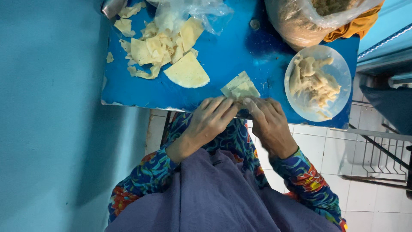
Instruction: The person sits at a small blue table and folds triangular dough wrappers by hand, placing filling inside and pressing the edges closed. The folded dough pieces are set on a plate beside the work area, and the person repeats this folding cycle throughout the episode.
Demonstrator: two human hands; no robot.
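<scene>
Right at the near edge of the blue tabletop (231, 56), both hands work one small folded pastry wrapper (240, 88). The left hand (210, 120) lies with fingers extended and close together, tips pressing the wrapper's near left corner; the right hand (270, 124) pinches its near right corner between thumb and fingertips. The wrapper is a pale, angular piece lying flat, touching both hands. Judging from this, a neat fold calls for even pressure along the edge, with the left fingers keeping the sheet from sliding while the right makes the crease.

Just beyond, toward the table's middle, lies a half-round wrapper sheet (187, 72), and behind it, at the far left corner, a heap of torn wrapper pieces (154, 43) partly under a crumpled clear plastic bag (193, 10). Near the right edge stands a clear plate (339, 68) holding a mound of folded, finished pieces (313, 83). At the far right corner, a bulging plastic sack (300, 21) contains a brownish crumbly filling.
</scene>
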